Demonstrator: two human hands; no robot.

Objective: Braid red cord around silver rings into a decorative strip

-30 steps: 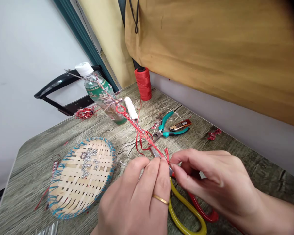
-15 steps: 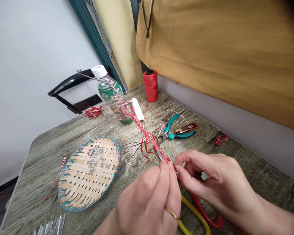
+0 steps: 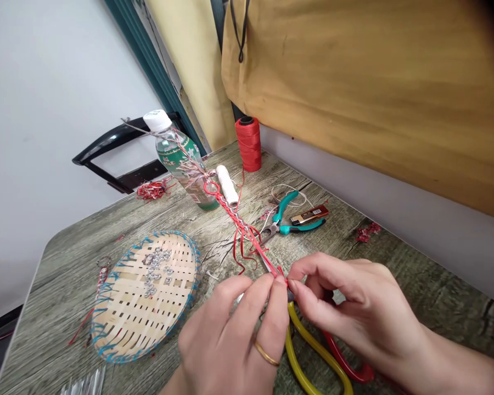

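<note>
A red braided cord (image 3: 241, 223) with silvery bits along it stretches from a small loop by the bottle down to my hands. My left hand (image 3: 241, 323), a ring on one finger, pinches the red strands near their lower end. Close against it, thumb and forefinger of my right hand (image 3: 346, 296) are pressed together on the same red cord. Loose red ends hang beside the braid. Under my hands lie scissors with yellow handles (image 3: 298, 356), their blades partly hidden by my fingers. A red handle (image 3: 354, 370) shows beneath my right wrist.
Left stands a woven bamboo tray (image 3: 125, 323) holding small clear beads (image 3: 156, 269). Beyond are a bottle (image 3: 177, 159), a white thread roll (image 3: 227, 186) and a red thread spool (image 3: 249, 145). Teal-handled pliers (image 3: 286, 219) lie beside a lighter (image 3: 308, 215). Clear packets (image 3: 84, 382) lie at front left.
The view has shifted slightly. My left hand has moved a little left and its fingers have spread somewhat, showing more of the yellow handles. Both hands stay at the cord.
</note>
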